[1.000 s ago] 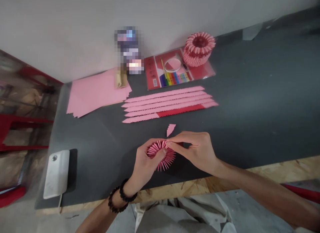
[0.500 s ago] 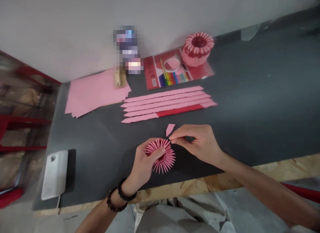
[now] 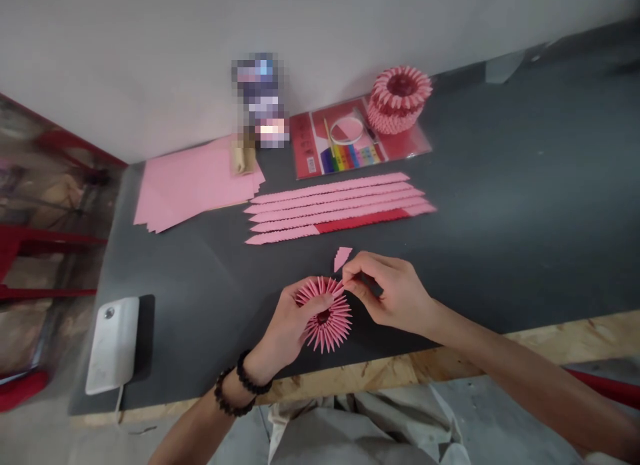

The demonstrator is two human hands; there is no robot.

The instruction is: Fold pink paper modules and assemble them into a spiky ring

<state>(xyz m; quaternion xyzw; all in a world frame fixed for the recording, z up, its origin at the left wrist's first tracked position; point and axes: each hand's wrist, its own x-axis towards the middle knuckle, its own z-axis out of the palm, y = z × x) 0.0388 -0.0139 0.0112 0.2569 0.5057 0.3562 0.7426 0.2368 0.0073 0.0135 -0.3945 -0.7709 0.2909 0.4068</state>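
My left hand (image 3: 290, 325) grips a round pink ring of folded paper pieces (image 3: 336, 324), its thumb lying across the top toward the hollow centre. The pointed pieces fan outward all round the ring. At the ring's upper right edge, the thumb and forefinger of my right hand (image 3: 387, 288) pinch a pink folded paper piece (image 3: 340, 289), mostly hidden by the fingertips. Just above those fingertips lies a small stack of loose pink pieces (image 3: 343, 258). Beyond it, several long rows of nested pink pieces (image 3: 330, 197) lie side by side, the nearest with a red stretch.
A taller pink paper ring (image 3: 400, 102) stands on a red kit packet (image 3: 304, 155) by the wall. Pink sheets (image 3: 185, 185) lie at the back left, near a blurred-out upright object (image 3: 263, 98). A white device (image 3: 113, 345) with a cable sits at the left edge.
My right hand has shifted slightly, its fingers more bent, and the pinched piece now shows at the ring's edge. The ring has tilted a little. The whole view has shifted slightly.
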